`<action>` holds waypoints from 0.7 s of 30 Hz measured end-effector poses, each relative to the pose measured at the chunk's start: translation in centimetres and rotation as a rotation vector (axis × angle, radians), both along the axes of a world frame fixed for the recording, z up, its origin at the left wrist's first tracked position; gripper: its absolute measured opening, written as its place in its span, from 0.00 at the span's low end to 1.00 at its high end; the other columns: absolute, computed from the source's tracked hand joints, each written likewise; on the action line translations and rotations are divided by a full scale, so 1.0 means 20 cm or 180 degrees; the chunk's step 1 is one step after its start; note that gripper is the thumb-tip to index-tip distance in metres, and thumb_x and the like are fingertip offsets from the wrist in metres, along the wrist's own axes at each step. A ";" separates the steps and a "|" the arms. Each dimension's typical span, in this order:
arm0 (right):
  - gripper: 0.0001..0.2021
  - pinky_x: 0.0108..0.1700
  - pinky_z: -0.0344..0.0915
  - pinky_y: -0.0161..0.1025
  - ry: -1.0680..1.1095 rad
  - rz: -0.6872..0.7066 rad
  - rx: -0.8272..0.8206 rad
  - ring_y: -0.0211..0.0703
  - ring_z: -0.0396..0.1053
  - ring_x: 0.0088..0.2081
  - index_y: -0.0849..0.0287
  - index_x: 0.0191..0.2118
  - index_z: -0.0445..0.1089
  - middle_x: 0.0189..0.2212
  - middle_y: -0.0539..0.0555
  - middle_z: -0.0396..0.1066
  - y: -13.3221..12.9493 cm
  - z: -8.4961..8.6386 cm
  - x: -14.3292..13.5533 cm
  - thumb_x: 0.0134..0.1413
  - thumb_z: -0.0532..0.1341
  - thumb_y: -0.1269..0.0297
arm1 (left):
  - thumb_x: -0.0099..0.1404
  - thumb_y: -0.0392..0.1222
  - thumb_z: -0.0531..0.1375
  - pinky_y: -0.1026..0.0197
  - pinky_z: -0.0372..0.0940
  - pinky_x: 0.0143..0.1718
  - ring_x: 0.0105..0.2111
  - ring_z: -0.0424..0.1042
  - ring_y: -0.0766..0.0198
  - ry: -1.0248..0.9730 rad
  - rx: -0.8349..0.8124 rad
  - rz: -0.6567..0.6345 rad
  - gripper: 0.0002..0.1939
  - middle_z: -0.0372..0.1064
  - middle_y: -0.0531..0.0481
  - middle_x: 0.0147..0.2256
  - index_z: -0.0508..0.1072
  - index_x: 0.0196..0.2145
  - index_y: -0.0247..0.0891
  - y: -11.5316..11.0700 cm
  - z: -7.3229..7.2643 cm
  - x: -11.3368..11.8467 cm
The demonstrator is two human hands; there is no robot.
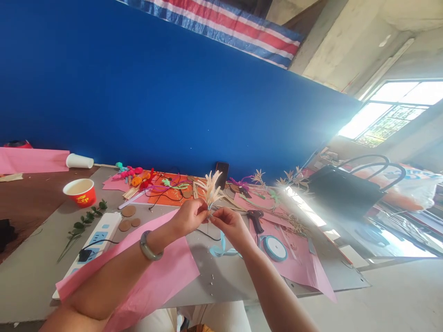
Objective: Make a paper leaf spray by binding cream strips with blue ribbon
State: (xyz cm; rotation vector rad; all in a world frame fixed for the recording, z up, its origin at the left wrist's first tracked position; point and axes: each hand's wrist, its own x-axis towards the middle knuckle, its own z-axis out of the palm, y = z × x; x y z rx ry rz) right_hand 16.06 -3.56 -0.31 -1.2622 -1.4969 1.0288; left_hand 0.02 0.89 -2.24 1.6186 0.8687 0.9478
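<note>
A cream-coloured artificial flower (210, 188) with thin pointed petals stands upright between my hands, above the table. My left hand (189, 216), with a bangle on its wrist, pinches the flower at its base from the left. From the right, the fingertips of my right hand (231, 225) are closed at the same spot, on a light blue ribbon. The ribbon (221, 250) hangs down behind that hand onto the table. A thin stem shows below the fingers. To the right of my right hand lies a ribbon roll (275, 248), and behind it a black glue gun (256, 220).
A power strip (100, 244), a leafy sprig (83, 223), cork discs (128, 211) and a red paper cup (79, 192) are on the left. Pink paper (166, 272) lies under my left arm. Pipe-cleaner pieces, a phone (222, 174) and a black bag (346, 191) are farther back.
</note>
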 end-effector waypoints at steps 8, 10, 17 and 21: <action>0.10 0.32 0.68 0.38 -0.0154 -0.0487 0.0506 0.45 0.74 0.28 0.58 0.25 0.71 0.25 0.54 0.77 -0.03 -0.03 -0.06 0.46 0.67 0.57 | 0.55 0.41 0.61 0.64 0.66 0.27 0.24 0.71 0.65 -0.0290 -0.0065 0.0099 0.07 0.68 0.53 0.21 0.67 0.27 0.35 -0.02 0.03 -0.01; 0.09 0.33 0.68 0.39 -0.0119 -0.0390 0.0497 0.46 0.75 0.29 0.58 0.26 0.72 0.26 0.55 0.77 -0.03 -0.02 -0.06 0.47 0.67 0.58 | 0.54 0.41 0.62 0.65 0.66 0.26 0.23 0.70 0.66 -0.0412 -0.0089 0.0103 0.08 0.67 0.54 0.21 0.67 0.26 0.35 -0.02 0.05 -0.01; 0.06 0.36 0.69 0.40 -0.0066 -0.0154 0.0495 0.45 0.75 0.30 0.59 0.29 0.73 0.27 0.54 0.77 -0.03 0.00 -0.05 0.49 0.65 0.61 | 0.54 0.46 0.64 0.65 0.65 0.25 0.21 0.69 0.66 -0.0494 -0.0019 0.0197 0.14 0.67 0.54 0.18 0.65 0.24 0.36 -0.04 0.05 0.01; 0.07 0.35 0.68 0.40 0.0057 -0.0207 0.0435 0.45 0.73 0.30 0.59 0.28 0.73 0.26 0.54 0.76 -0.03 -0.02 -0.05 0.47 0.66 0.60 | 0.55 0.48 0.64 0.66 0.64 0.23 0.20 0.68 0.68 -0.0544 -0.0002 0.0283 0.15 0.66 0.55 0.18 0.64 0.24 0.36 -0.05 0.03 0.01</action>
